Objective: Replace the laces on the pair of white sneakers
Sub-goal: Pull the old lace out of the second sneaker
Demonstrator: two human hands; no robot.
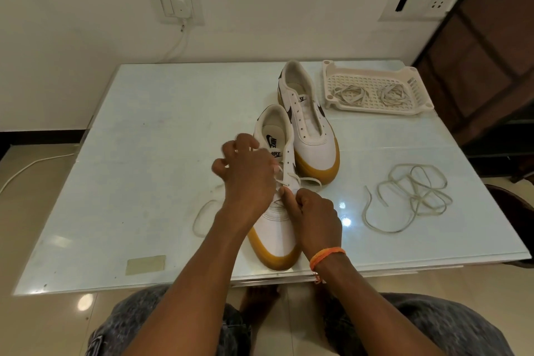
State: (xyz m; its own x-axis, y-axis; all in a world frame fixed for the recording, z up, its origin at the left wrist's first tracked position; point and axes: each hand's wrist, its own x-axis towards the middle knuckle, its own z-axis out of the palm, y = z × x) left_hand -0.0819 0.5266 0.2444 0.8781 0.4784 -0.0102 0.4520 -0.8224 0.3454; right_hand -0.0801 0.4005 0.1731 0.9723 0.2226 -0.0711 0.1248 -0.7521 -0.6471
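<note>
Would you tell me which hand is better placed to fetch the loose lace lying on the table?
Probably the right hand: the loose lace lies on its side, while the left hand sits across the near sneaker.

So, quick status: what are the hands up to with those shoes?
Both hands on near sneaker, pinching its lace. Far sneaker unlaced. Loose lace on table, two more in tray. Nothing blocking.

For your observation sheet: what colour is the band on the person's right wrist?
Orange wristband, seen clearly in the head view.
</note>
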